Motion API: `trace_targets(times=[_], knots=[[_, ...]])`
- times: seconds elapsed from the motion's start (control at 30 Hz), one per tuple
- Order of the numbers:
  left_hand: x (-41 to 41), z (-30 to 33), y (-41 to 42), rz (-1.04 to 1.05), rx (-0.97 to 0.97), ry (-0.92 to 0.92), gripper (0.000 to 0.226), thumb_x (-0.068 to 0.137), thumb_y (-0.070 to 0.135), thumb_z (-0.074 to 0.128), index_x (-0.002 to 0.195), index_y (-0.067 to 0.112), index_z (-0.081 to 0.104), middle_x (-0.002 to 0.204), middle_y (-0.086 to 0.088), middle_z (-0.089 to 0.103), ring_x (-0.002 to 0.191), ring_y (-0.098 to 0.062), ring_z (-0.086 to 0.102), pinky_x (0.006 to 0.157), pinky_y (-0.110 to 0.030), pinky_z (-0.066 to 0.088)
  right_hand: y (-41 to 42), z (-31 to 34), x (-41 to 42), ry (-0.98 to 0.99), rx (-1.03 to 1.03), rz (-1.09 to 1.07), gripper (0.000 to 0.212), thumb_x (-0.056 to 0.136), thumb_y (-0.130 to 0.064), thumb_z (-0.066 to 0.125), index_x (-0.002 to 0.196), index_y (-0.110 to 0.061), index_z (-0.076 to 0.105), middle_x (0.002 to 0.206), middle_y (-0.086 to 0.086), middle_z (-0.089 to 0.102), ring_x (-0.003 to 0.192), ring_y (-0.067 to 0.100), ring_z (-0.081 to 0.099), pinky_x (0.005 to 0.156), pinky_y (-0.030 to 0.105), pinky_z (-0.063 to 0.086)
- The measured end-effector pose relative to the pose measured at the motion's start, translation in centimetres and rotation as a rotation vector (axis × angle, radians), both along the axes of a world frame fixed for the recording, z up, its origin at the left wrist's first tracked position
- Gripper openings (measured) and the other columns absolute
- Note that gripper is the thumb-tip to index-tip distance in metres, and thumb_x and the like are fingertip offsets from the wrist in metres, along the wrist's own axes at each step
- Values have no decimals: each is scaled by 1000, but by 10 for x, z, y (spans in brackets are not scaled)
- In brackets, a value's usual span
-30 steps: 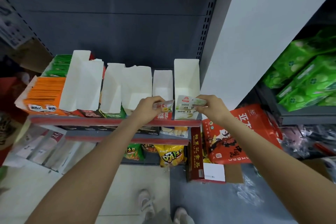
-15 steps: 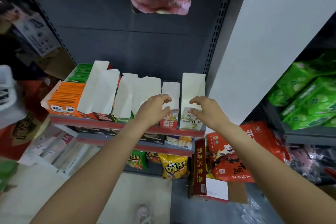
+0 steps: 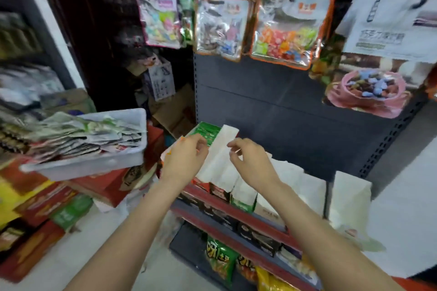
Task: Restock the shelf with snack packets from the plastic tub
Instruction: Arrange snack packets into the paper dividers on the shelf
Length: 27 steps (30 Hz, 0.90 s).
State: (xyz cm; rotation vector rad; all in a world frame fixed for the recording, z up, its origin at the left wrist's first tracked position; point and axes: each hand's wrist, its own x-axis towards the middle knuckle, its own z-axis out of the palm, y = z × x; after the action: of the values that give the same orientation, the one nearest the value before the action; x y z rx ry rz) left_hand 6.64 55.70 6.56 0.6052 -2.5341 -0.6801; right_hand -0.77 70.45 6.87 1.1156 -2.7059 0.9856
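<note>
I am wearing nothing on my forearms; both are showing bare from the bottom edge of the view up to the wrists, with no sleeve reaching into sight. My left hand (image 3: 183,158) is going without a glove, ring, or watch, and my right hand (image 3: 250,160) is looking just the same, bare and unmarked. The nails are showing short and plain, though motion blur is softening them.
</note>
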Motion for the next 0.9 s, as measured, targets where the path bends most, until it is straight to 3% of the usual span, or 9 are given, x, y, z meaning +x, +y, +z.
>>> trace_targets(times=[0.23, 0.43, 0.6, 0.7, 0.77, 0.83, 0.9], knots=[[46, -23, -206, 157, -16, -189, 20, 93, 23, 49, 106, 16, 61, 102, -10, 68, 94, -31, 61, 75, -38, 51, -201, -15, 20, -44, 124, 143, 30, 87, -13, 52, 116, -10, 60, 115, 16, 59, 108, 32, 56, 91, 37, 44], [52, -33, -341, 84, -55, -273, 22, 93, 22, 50, 105, 10, 63, 103, -12, 65, 88, -29, 60, 72, -35, 48, -335, -35, 23, -198, 204, 103, 37, 92, -15, 52, 128, -8, 53, 125, 17, 54, 116, 31, 51, 88, 32, 40], [43, -46, -401, -48, -95, -408, 42, 95, 35, 51, 129, 12, 50, 132, -10, 50, 119, -27, 47, 92, -34, 44, -393, -59, 8, -298, 246, 31, 52, 93, -20, 52, 141, -10, 36, 140, 17, 40, 128, 33, 40, 99, 38, 38], [40, -52, -421, -211, -95, -556, 56, 95, 36, 50, 144, 15, 33, 154, -8, 25, 140, -23, 25, 111, -32, 27, -407, -75, -8, -400, 304, 37, 70, 92, -25, 55, 150, -16, 17, 156, 10, 15, 142, 29, 18, 110, 37, 27], [38, -54, -427, -264, -67, -593, 62, 95, 41, 49, 148, 17, 26, 158, -4, 15, 144, -19, 15, 115, -29, 18, -412, -84, -15, -421, 386, 70, 74, 93, -20, 54, 152, -20, 8, 159, 5, 2, 146, 26, 7, 113, 36, 24], [37, -55, -430, -291, -68, -612, 65, 95, 44, 48, 149, 18, 23, 158, -2, 14, 145, -17, 13, 115, -27, 16, -417, -88, -19, -392, 435, 105, 71, 94, -12, 51, 152, -20, 10, 158, 6, 13, 143, 26, 20, 106, 33, 35], [36, -56, -434, -303, -89, -641, 66, 95, 46, 47, 149, 19, 22, 158, 0, 13, 145, -17, 13, 115, -28, 15, -422, -90, -19, -353, 431, 109, 58, 97, -11, 47, 149, -19, 24, 146, 9, 39, 126, 29, 47, 84, 30, 46]])
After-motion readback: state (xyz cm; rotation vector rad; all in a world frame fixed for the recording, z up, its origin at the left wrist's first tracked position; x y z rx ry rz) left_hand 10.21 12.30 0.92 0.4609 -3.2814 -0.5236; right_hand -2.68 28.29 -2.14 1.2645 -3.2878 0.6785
